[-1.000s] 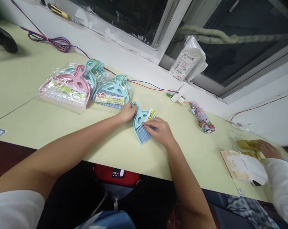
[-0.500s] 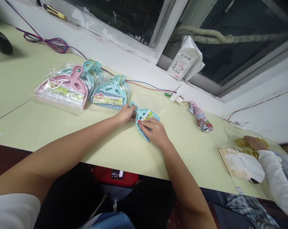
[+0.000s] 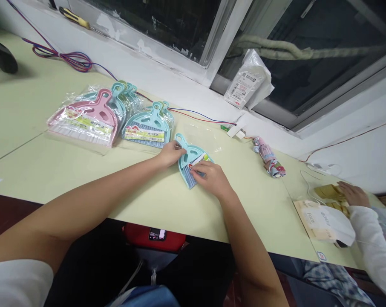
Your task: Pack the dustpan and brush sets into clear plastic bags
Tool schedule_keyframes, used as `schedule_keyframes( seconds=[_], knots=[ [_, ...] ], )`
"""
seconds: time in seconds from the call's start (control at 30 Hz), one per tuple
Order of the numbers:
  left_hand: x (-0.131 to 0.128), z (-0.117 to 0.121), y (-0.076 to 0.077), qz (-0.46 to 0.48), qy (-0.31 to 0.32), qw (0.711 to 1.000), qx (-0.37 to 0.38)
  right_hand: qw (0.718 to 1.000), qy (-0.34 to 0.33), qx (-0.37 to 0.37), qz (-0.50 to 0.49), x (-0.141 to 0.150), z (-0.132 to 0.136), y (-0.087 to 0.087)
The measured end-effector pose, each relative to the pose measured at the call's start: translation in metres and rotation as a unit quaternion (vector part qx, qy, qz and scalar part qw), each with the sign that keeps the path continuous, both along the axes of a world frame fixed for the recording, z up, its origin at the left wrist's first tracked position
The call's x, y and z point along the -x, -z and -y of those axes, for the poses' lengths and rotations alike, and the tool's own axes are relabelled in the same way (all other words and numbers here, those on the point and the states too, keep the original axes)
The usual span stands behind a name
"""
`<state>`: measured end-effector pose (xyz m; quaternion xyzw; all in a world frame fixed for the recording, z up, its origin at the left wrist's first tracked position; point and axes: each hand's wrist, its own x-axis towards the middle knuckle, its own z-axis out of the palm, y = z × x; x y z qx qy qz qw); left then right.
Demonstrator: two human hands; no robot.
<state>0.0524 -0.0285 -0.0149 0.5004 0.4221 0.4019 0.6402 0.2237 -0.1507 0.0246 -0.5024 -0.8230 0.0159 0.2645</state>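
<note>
A light blue toy-size dustpan [image 3: 182, 145] with a blue-grey brush [image 3: 188, 175] lying on it is held tilted above the table. My left hand [image 3: 171, 154] grips the dustpan by its left edge below the looped handle, thumb on top. Across the brush runs a printed paper label [image 3: 202, 159] in green, white and red. My right hand [image 3: 214, 178] pinches at the label's lower edge, with the fingers closed over the bristles, and covers the right part of the dustpan. A clear plastic bag [image 3: 205, 138] lies flat just behind.
Bagged blue dustpan sets [image 3: 146, 125] and a bagged pink set [image 3: 90, 115] lie at left. Coiled wires [image 3: 76, 62] run along the wall. A rolled patterned cloth bundle [image 3: 269, 160] is at right. Farther right, a co-worker's hand [image 3: 354, 195] touches yellow material beside a paper packet [image 3: 314, 219].
The dustpan has tipped to and fro in my hands, and the label now lies lower across the brush. My right fingers have shifted slightly along it. The co-worker's hand has moved too.
</note>
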Motion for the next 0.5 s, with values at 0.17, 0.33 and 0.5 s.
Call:
schedule_keyframes(
  seconds=[0.17,0.33,0.5],
  knots=[
    [-0.002,0.0,0.004,-0.061,-0.022,0.995,-0.075,1.0,-0.011,-0.009,0.0,0.005,-0.001,0.007],
    [-0.004,0.004,0.003,-0.047,-0.019,0.997,-0.066,0.999,-0.021,-0.029,-0.007,0.011,-0.003,0.011],
    [-0.005,0.008,-0.001,-0.031,-0.011,0.998,-0.047,0.999,-0.025,-0.031,-0.014,0.015,-0.003,0.011]
  ],
)
